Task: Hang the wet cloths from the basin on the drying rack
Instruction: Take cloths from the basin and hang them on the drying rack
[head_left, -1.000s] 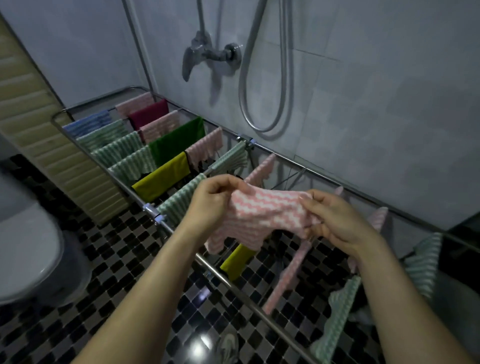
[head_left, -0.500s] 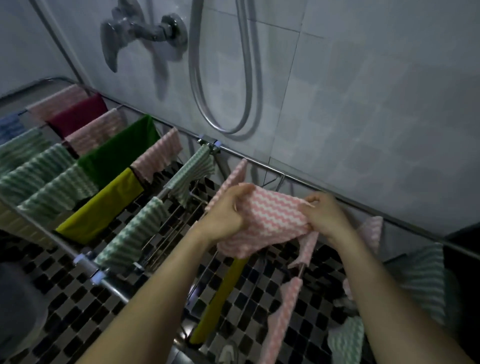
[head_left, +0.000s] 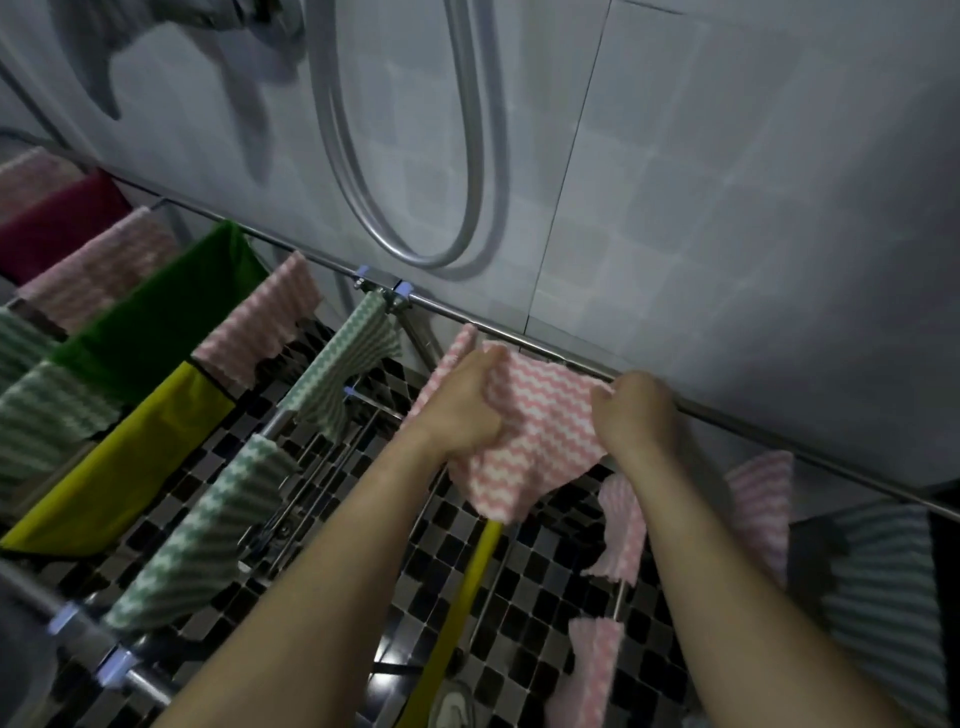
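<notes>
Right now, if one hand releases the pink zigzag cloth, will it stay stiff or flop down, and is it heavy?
Probably floppy: the pink zigzag cloth sags and creases between the left hand and the right hand, and its lower corner droops. It is likely light for its size, since a grip at each edge carries it.

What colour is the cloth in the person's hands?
Pink and white zigzag stripes on the cloth, held by the left hand and right hand; head view.

Dim, cool light. The shower hose casts a soft shadow on the wall. A glare spot shines on the floor tiles. Wide-angle distortion bows the drying rack rail, and the tap and corners smear with blur.
</notes>
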